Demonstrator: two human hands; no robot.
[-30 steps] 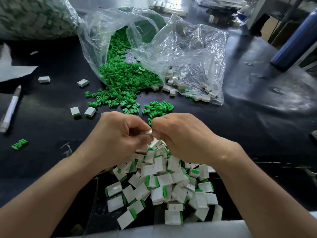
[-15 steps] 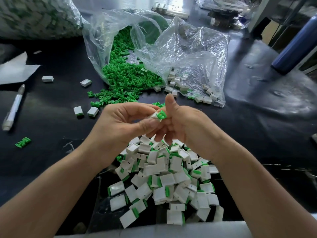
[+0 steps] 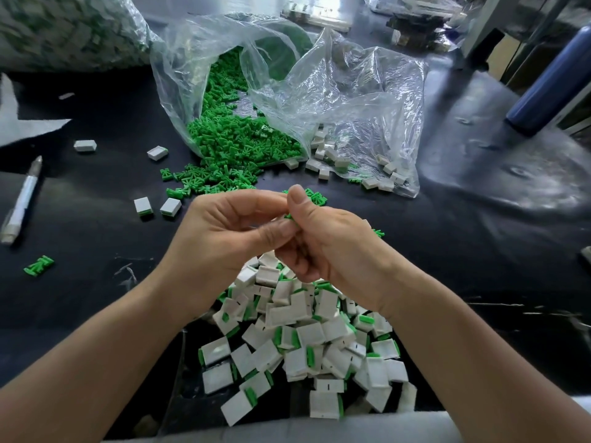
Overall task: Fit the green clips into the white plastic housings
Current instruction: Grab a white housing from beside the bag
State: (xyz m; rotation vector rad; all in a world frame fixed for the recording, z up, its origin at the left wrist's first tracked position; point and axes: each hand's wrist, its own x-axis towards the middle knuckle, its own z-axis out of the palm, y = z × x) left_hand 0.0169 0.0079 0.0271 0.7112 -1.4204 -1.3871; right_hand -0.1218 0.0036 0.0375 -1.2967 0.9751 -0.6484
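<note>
My left hand (image 3: 224, 238) and my right hand (image 3: 335, 247) meet above the black table, fingertips together. Between them a sliver of a green clip (image 3: 289, 216) shows; the white housing it sits in is almost fully hidden by the fingers. The left thumb and fingers pinch the piece, while the right thumb stands upright against it with the other right fingers curled beneath. Below the hands lies a pile of white housings with green clips fitted (image 3: 303, 334). Loose green clips (image 3: 236, 155) spill from a clear plastic bag (image 3: 351, 91), and empty white housings (image 3: 332, 155) lie in its right part.
A few single housings (image 3: 143, 206) lie left of the clip pile, with one stray clip (image 3: 39, 265) farther left. A white pen (image 3: 22, 199) and paper (image 3: 19, 123) are at the left edge. A blue bottle (image 3: 550, 81) stands at the far right.
Both hands have risen from just above the finished pile. The housing and green clip that showed between the fingertips half a second ago are now mostly covered by the fingers.
</note>
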